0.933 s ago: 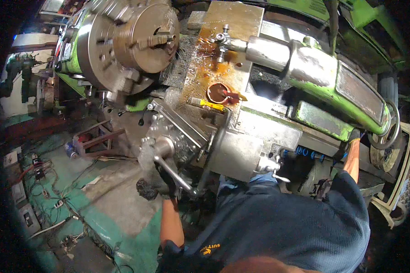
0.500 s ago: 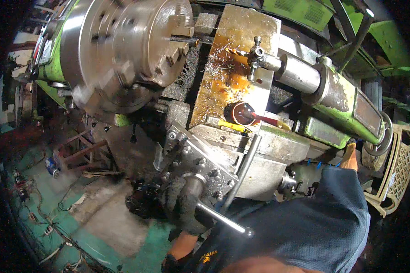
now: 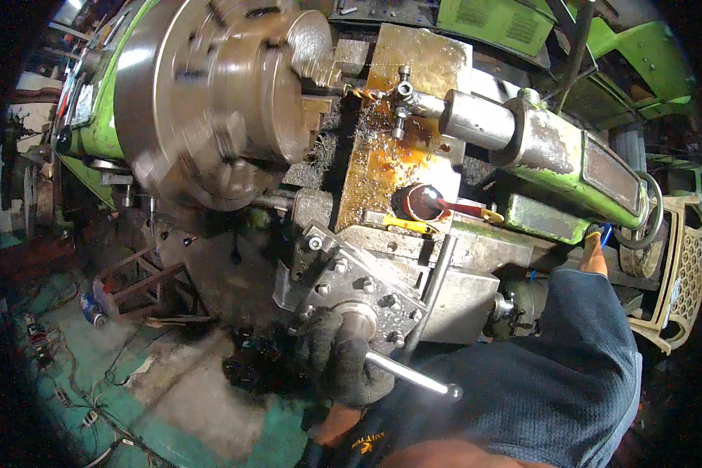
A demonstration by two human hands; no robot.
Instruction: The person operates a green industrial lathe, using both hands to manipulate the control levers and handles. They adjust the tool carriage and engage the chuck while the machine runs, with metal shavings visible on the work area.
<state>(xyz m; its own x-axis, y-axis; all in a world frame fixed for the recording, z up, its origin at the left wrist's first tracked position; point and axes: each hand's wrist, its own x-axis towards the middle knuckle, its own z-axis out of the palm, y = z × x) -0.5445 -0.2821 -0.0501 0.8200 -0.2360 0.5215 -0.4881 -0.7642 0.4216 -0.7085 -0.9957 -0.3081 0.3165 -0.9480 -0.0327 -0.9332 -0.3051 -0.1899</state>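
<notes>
My left hand [image 3: 339,355], in a dark grey glove, is wrapped round the hub of the clamping lever [image 3: 413,376] on the steel tool post [image 3: 351,292]. My right arm stretches to the green tailstock [image 3: 558,156]. At its underside, near the handwheel [image 3: 654,210], my right hand [image 3: 595,236] is mostly hidden, so its fingers do not show. A twist drill [image 3: 364,93] in the tailstock's holder [image 3: 404,90] points left, its tip close to the jaws of the lathe chuck [image 3: 226,109]. The chuck is blurred by spinning.
On the oily metal plate [image 3: 437,54] stand a cup of dark liquid [image 3: 421,202] with a red-handled brush [image 3: 468,209] and a yellow-handled brush [image 3: 405,225]. Metal chips lie around. A beige plastic chair [image 3: 678,273] stands right; a rusty frame [image 3: 144,285] sits on the floor left.
The tailstock and its drill have moved left, bringing the drill tip up close to the chuck jaws. My left hand stays at the tool post lever. The view has shifted slightly.
</notes>
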